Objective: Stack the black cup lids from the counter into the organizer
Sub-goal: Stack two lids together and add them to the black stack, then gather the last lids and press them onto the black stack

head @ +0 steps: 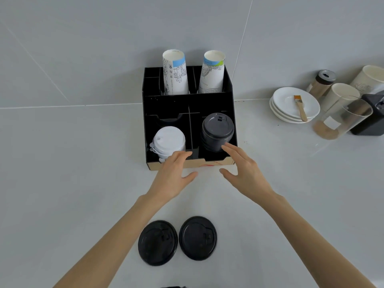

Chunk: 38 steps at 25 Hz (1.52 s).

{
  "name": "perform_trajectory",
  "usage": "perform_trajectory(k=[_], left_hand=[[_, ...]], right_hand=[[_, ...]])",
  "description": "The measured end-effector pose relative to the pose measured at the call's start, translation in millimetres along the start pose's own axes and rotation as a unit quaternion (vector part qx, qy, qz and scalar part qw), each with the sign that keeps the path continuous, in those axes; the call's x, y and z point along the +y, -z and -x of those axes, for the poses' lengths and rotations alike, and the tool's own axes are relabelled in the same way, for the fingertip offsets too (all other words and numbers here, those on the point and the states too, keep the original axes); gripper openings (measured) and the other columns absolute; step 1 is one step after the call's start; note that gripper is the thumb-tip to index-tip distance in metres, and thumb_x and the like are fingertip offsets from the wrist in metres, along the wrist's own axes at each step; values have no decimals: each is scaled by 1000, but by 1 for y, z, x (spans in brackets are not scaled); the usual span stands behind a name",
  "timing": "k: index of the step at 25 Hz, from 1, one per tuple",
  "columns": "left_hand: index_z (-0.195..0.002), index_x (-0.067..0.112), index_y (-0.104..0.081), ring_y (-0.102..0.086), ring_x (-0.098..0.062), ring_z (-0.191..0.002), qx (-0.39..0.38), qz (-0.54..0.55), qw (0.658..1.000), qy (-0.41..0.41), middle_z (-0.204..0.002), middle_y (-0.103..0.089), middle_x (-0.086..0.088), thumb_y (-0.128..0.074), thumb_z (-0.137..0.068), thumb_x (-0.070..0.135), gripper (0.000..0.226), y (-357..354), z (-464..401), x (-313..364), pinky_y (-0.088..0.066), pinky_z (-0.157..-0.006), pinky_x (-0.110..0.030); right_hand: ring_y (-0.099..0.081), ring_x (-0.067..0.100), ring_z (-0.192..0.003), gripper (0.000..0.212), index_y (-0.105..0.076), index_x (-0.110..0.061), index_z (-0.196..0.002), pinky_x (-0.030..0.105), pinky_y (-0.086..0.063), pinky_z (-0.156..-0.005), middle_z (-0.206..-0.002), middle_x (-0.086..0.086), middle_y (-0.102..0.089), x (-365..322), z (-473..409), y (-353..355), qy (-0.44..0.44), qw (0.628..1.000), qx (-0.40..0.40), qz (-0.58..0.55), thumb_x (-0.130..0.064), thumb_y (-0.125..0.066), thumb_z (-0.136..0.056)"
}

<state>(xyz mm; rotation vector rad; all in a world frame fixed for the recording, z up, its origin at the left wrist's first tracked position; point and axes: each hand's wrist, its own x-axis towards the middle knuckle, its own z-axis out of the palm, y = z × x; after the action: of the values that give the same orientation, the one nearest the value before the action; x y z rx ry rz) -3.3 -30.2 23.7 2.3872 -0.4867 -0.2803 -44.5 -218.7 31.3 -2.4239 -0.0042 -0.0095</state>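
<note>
A black organizer [166, 104] stands against the wall on the white counter. Its front right compartment holds a stack of black lids [217, 132]; the front left one holds white lids [169, 141]. Two loose black lids lie side by side on the counter close to me, the left lid [158, 242] and the right lid [197, 238]. My left hand [173, 173] hovers open at the organizer's front edge, just below the white lids. My right hand [242, 167] is open too, its fingertips at the base of the black stack. Neither hand holds anything.
Two stacks of printed paper cups [175, 72] stand in the organizer's rear slots. To the right sit stacked white saucers [291, 113] with a small brush [300, 108], a shaker jar [321, 83], white cups [340, 96], a clear container [345, 119] and a black appliance [374, 113].
</note>
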Motion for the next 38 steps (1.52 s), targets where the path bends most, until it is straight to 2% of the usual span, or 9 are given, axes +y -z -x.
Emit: perform_trajectory(k=[4,12,21,32,35,38], left_hand=[[-133,15,-33,-37,-20,-127,-66,-30,997,-5,-140,-38,-5,-58,-84,29,57,-6,25,-7,-29,-107,-34],[-137,22,-23,-29,-19,-131,-177,-68,982,-1,-144,-30,-1,-58,-83,36,65,-26,68,-19,-26,-111,-36],[-138,23,-17,-22,-19,-133,-235,-109,966,-15,-145,-24,1,-60,-79,40,75,-48,94,-25,-20,-111,-35],[-140,22,-8,-20,-20,-134,-233,-140,962,-36,-147,-19,0,-58,-81,36,78,-53,103,-27,-17,-113,-37],[-140,20,-10,-21,-20,-134,-212,-126,969,-29,-146,-21,-1,-57,-82,37,76,-53,103,-24,-19,-113,-35],[-139,21,-15,-24,-19,-133,-173,-96,980,-15,-145,-24,0,-56,-82,41,73,-52,100,-20,-21,-111,-35]], right_hand=[[-34,16,-133,57,-30,-21,-136,28,-30,-108,-147,-2,-33,2,29,-15,-16,999,-45,-1,-20,-57,-85],[-31,13,-134,58,-28,-22,-137,28,-29,-111,-147,-5,-31,4,81,-46,-49,993,-110,-11,-21,-56,-85],[-30,13,-135,62,-25,-22,-137,28,-28,-111,-148,-4,-30,5,117,-67,-78,987,-137,-24,-27,-58,-84],[-30,13,-134,60,-28,-20,-136,28,-29,-110,-145,-3,-34,6,126,-77,-68,987,-144,-14,-22,-57,-84],[-38,15,-129,56,-31,-17,-134,27,-33,-108,-141,-1,-40,7,124,-76,-64,989,-130,-24,-20,-58,-85],[-43,15,-124,53,-34,-16,-133,20,-33,-103,-137,0,-44,5,119,-71,-59,992,-105,-35,-18,-58,-85]])
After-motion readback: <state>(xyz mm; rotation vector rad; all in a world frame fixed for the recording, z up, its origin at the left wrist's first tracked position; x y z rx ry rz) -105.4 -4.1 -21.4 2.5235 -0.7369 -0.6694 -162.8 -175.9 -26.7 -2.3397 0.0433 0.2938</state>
